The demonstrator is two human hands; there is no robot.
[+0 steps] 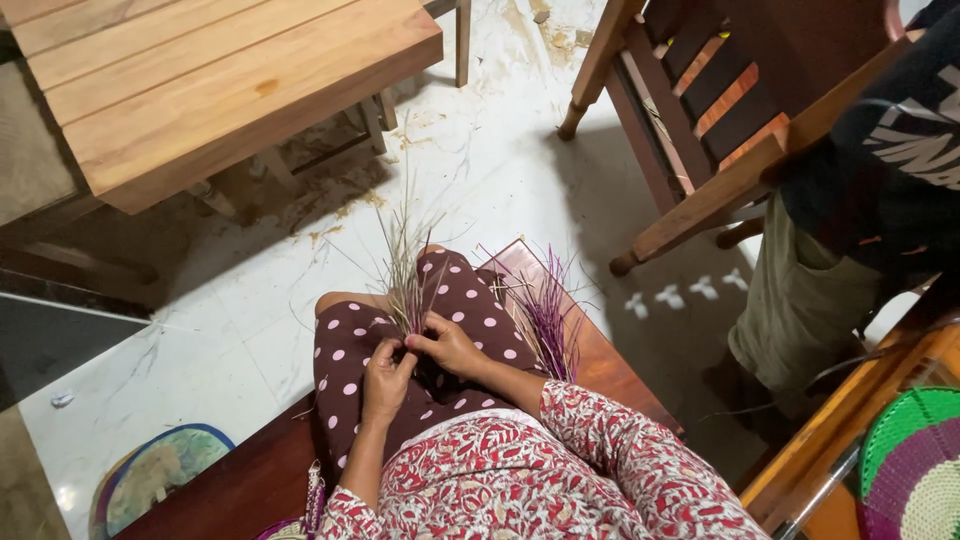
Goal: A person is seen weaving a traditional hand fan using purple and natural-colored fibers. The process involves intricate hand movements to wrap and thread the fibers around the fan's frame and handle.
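Observation:
In the head view both hands meet over my lap, which is covered by brown trousers with white dots. My left hand [385, 378] and my right hand [446, 345] pinch the base of a small bundle of pale dry grass strands [404, 270] that fan upward over my knee. A bunch of purple-dyed strands [548, 318] lies on the wooden seat [600, 350] just right of my leg, untouched. My sleeves are red and white with a leaf print.
A pale wooden table [200, 80] stands at upper left. A dark wooden chair [700, 120] is at upper right, with another person [850, 220] in dark shirt and khaki shorts beside it. A woven green and purple round mat [915, 465] sits at lower right. White marble floor [480, 170] lies ahead.

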